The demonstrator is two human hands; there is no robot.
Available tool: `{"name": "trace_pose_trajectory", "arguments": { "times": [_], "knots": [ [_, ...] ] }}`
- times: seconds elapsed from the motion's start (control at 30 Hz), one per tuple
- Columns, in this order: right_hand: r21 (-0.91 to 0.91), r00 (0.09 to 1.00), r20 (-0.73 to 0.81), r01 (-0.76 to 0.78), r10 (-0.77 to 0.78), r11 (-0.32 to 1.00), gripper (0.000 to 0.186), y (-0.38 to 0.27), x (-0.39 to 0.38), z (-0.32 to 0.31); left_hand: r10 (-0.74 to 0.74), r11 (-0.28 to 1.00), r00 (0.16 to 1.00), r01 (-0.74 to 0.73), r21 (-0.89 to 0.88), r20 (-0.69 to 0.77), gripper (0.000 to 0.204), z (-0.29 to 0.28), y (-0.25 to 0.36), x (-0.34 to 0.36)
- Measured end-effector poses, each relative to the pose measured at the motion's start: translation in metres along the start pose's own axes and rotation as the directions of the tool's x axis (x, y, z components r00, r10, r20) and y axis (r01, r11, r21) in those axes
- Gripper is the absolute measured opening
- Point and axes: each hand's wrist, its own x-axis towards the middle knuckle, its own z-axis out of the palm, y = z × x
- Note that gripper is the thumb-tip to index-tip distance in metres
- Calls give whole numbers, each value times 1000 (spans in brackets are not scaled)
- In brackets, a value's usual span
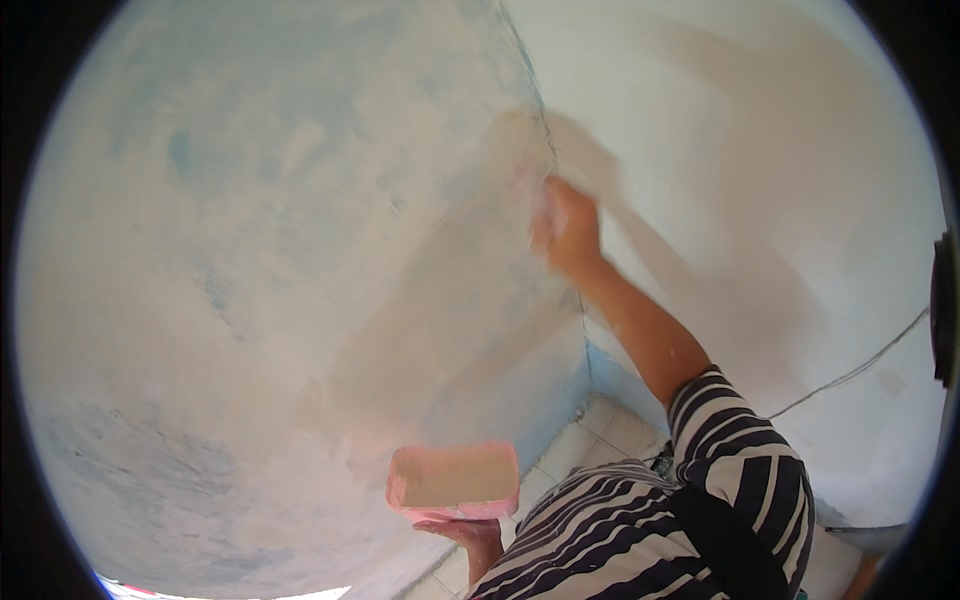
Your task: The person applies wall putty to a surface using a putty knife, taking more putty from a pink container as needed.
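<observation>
My left hand [478, 538] supports a pink rectangular tub [500, 507] from below, with its fingers under the base. Inside the tub lies a smooth beige paste [460, 474]. Up at the corner where two walls meet, my right hand [568, 225] is closed and smeared by motion. Whatever it grips is too blurred to name. The hand is close to the patchy left wall [300, 260], which carries beige smears over blue-grey paint, and its shadow falls across the corner.
A pale wall [720, 150] rises on the right, with a thin cable [850, 374] running to a dark object [942, 310] at the edge. Blue paint [570, 385] covers the lower wall by the corner. Light floor tiles [600, 430] show below.
</observation>
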Motion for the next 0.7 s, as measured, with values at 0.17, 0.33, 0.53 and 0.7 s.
{"name": "trace_pose_trajectory", "arguments": {
  "times": [0.17, 0.33, 0.53, 0.7],
  "knots": [
    [-397, 971, 21, 227, -238, 889, 16, 36, -6, 32, -54, 997, 996, 50, -52, -67, 99, 20, 0, 2],
    [-19, 995, 99, -27, 29, 999, 18, 11, -8, 6, 19, 998, 997, -14, 59, -78, 99, 28, 15, -8],
    [-151, 958, 82, 286, -276, 946, 39, 22, -24, 32, -105, 992, 988, 96, -86, -112, 100, 5, 2, -6],
    [129, 983, 184, -7, -17, 992, 30, 24, -18, 4, -29, 999, 997, 28, -15, -68, 100, 15, 4, -5]
  ]
}}
